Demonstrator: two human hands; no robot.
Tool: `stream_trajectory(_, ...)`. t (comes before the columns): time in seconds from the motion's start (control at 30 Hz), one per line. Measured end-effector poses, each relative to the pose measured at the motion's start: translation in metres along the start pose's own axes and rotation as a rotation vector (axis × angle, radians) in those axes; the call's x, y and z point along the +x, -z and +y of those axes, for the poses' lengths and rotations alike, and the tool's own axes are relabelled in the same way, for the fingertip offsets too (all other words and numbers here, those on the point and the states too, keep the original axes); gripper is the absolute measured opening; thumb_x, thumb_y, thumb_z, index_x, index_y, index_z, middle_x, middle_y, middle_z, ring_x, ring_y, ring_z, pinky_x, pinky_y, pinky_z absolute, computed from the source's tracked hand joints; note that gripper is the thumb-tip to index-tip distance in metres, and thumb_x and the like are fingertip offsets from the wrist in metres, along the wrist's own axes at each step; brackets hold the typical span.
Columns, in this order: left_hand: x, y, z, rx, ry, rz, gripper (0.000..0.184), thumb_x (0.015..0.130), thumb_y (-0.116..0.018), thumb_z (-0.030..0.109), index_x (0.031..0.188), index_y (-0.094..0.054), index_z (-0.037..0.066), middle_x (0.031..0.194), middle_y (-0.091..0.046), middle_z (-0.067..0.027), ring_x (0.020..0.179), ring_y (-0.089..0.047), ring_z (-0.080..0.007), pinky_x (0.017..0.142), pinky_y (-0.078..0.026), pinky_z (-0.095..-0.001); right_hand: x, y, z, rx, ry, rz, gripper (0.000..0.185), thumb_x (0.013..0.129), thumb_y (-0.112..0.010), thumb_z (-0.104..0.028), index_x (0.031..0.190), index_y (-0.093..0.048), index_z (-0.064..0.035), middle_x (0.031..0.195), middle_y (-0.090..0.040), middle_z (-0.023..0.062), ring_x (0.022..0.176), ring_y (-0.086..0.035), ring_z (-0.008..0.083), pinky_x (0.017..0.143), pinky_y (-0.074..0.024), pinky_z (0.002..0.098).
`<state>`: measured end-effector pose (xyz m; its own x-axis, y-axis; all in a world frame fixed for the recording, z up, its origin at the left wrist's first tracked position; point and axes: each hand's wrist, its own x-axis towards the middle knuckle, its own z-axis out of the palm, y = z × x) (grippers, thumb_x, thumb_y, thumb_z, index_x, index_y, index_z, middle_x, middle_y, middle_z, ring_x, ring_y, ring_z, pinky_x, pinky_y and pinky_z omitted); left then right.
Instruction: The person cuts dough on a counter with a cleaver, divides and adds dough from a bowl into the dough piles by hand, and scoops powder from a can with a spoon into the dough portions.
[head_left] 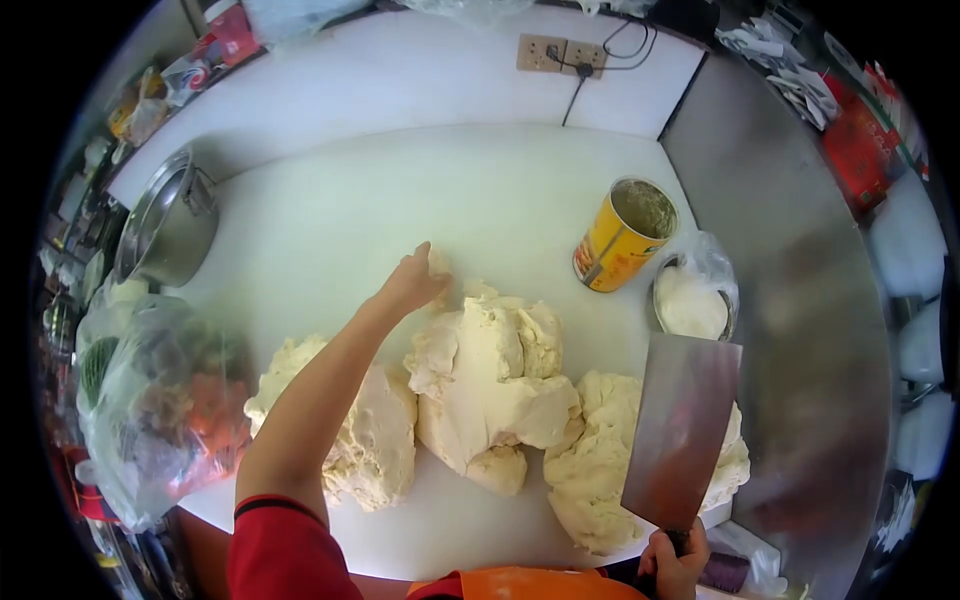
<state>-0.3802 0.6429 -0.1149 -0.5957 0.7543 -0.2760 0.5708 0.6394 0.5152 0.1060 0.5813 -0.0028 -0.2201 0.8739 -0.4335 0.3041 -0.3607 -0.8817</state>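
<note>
A careless swing of the broad steel cleaver (pixel 683 430) clamped in the right hand (pixel 677 562), above pale lumpy dough (pixel 592 490) on the white worktop (pixel 400 190), could cut the left hand (pixel 411 281), whose grip I cannot tell.

Left arm (pixel 325 405): extended toward 1 o'clock, left hand (pixel 414 282) at its end. Right hand (pixel 679 564): at 5 o'clock, fingers curled in grip.

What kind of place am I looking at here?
Probably a kitchen or food-preparation area: large lumps of dough sit on a white worktop, and the right hand holds a cleaver.
</note>
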Motion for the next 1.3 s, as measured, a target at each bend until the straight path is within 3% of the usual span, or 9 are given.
stream_trajectory(0.13,0.037,-0.042,-0.008,0.184,-0.018,0.019,0.064,0.082,-0.06,0.017,0.137,-0.034,-0.002,0.131,-0.034,-0.0351,0.1,-0.058,-0.0428,0.082,-0.053,-0.0424,0.014,0.01,0.022,0.027,0.057,-0.028,0.018,0.087,-0.053,0.006,0.103,-0.046,0.0023,0.068,-0.052,0.0062,0.046,-0.05,0.0106,0.042,-0.0417,0.0253)
stream_trajectory(0.23,0.038,-0.021,-0.006,0.071,0.089,0.019,0.057,0.082,-0.061,0.015,0.13,-0.038,-0.004,0.123,-0.044,-0.0291,0.094,-0.06,-0.0361,0.073,-0.055,-0.0399,0.02,0.008,0.021,0.097,0.011,0.04,0.021,0.085,-0.051,0.007,0.105,-0.046,0.0033,0.068,-0.052,0.0069,0.046,-0.049,0.0109,0.041,-0.0406,0.0253)
stream_trajectory(0.3,0.035,0.013,-0.014,-0.7,0.206,-0.093,0.058,0.082,-0.062,0.013,0.133,-0.037,-0.001,0.11,-0.052,-0.0209,0.088,-0.061,-0.0279,0.068,-0.055,-0.0371,0.02,0.004,0.013,0.219,0.014,0.067,0.024,0.085,-0.049,0.008,0.109,-0.046,0.0038,0.066,-0.05,0.0067,0.044,-0.048,0.0112,0.04,-0.0402,0.0254)
stream_trajectory(0.47,-0.048,0.062,0.052,-0.729,-0.17,0.102,0.056,0.086,-0.061,0.01,0.137,-0.041,0.003,0.107,-0.056,-0.0126,0.084,-0.061,-0.0188,0.069,-0.052,-0.0312,0.018,0.024,-0.001,0.224,0.081,0.135,0.025,0.088,-0.049,0.007,0.112,-0.045,0.002,0.066,-0.05,0.0056,0.045,-0.048,0.0106,0.042,-0.0422,0.0258)
stream_trajectory(0.67,-0.156,0.022,0.166,-0.705,-0.398,-0.237,0.056,0.082,-0.067,0.003,0.134,-0.048,0.01,0.106,-0.051,-0.0076,0.086,-0.059,-0.0136,0.069,-0.052,-0.0276,-0.002,0.081,0.0,0.138,0.346,0.283,0.019,0.09,-0.052,0.006,0.108,-0.047,0.0001,0.075,-0.054,0.0055,0.05,-0.049,0.0083,0.046,-0.0424,0.0233)
stream_trajectory(0.8,-0.189,-0.044,0.205,-0.49,-0.446,-0.419,0.06,0.081,-0.068,0.001,0.135,-0.046,0.011,0.109,-0.049,-0.006,0.091,-0.058,-0.0162,0.079,-0.052,-0.0284,-0.022,0.102,0.015,0.248,0.36,0.366,0.021,0.091,-0.051,0.006,0.11,-0.047,-0.0008,0.079,-0.054,0.0057,0.051,-0.049,0.0086,0.047,-0.0432,0.0234)
stream_trajectory(1.0,-0.23,-0.11,0.264,-0.352,-0.72,-0.349,0.059,0.08,-0.068,0.001,0.133,-0.046,0.011,0.114,-0.048,-0.011,0.097,-0.056,-0.0194,0.076,-0.052,-0.0297,-0.047,0.127,0.05,0.284,0.222,0.405,0.012,0.09,-0.055,0.004,0.096,-0.046,-0.0019,0.074,-0.055,0.0047,0.051,-0.051,0.0086,0.046,-0.0439,0.0238)
stream_trajectory(1.17,-0.254,-0.175,0.287,0.117,-1.289,-0.107,0.056,0.074,-0.071,0.005,0.126,-0.048,0.01,0.103,-0.054,-0.0102,0.083,-0.061,-0.0293,0.066,-0.054,-0.0367,-0.061,0.145,0.07,0.302,0.174,0.419,0.01,0.09,-0.057,0.002,0.092,-0.048,-0.0014,0.067,-0.056,0.0038,0.051,-0.052,0.0077,0.046,-0.0438,0.0235)
stream_trajectory(1.3,-0.248,-0.215,0.29,0.355,-1.202,-0.169,0.049,0.072,-0.071,0.005,0.115,-0.047,0.003,0.099,-0.056,-0.0117,0.08,-0.064,-0.0285,0.062,-0.054,-0.0361,-0.062,0.161,0.081,0.308,0.15,0.428,0.011,0.089,-0.058,0.001,0.092,-0.049,-0.0016,0.064,-0.056,0.0034,0.05,-0.052,0.0073,0.045,-0.0434,0.0236)
